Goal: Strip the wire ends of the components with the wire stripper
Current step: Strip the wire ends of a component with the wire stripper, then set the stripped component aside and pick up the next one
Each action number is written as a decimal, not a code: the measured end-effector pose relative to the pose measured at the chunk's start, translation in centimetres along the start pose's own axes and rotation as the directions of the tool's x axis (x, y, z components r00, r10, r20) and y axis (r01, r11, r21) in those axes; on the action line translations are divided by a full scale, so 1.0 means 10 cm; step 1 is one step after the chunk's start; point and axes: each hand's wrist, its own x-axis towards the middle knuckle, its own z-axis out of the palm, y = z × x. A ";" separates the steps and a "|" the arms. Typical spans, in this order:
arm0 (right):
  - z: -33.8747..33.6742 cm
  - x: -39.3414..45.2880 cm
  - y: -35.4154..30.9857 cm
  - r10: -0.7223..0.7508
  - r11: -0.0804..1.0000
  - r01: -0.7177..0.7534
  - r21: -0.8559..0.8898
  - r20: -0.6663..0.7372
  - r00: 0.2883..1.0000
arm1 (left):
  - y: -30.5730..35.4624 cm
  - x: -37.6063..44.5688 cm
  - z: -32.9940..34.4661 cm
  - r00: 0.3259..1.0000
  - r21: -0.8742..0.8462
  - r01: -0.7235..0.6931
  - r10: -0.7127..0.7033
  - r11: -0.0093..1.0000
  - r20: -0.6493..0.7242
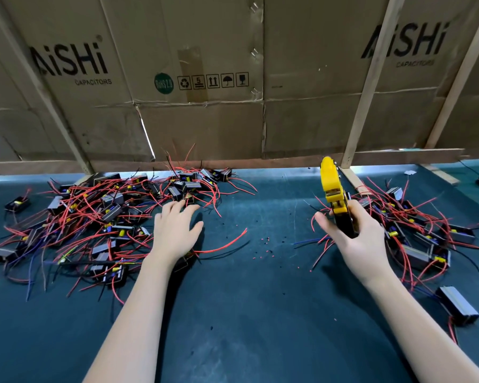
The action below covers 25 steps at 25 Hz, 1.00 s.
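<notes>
Head view, looking down on a dark green table mat (246, 313). Flattened cardboard sheets (205, 114) printed "AiSHi CAPACITORS" stand as a back wall, braced by pale wooden battens (371, 84).

Large left pile (94, 214): black box components tangled in red, blue and black leads, spreading from the mat's left edge to the back centre. Smaller right pile (415, 230) of the same parts lies along the right side. One lone component (458, 305) sits apart, near the right forearm.

Left hand (174, 230): palm down, fingers spread and nearly straight, gripping nothing, fingertips at the near edge of the left pile. Part of a component shows under the wrist; whether the hand presses it, cannot tell. A loose red lead (224, 244) curves out on the mat just right of this hand.

Right hand (351, 239): fingers wrapped around the black handles of a yellow wire stripper (333, 189), held upright, head pointing away towards the back wall, above the inner edge of the right pile.

Tiny red and black insulation bits (266, 244) are scattered on the mat between the hands.
</notes>
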 end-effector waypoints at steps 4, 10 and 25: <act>0.02 -0.01 0.00 0.013 1.000 -0.013 -0.003 -0.017 1.000 | 0.09 0.10 -0.02 0.991 -0.014 -0.034 0.032 0.999 -0.133; 0.04 0.00 0.04 0.051 0.998 -0.053 -0.029 -0.069 0.996 | 0.10 0.67 -0.16 0.994 -0.007 0.088 -0.088 0.996 -0.057; -0.01 0.13 0.10 0.114 0.991 -0.121 -0.050 -0.125 0.986 | 0.66 -0.08 -0.68 0.939 -0.910 0.168 0.219 0.378 0.265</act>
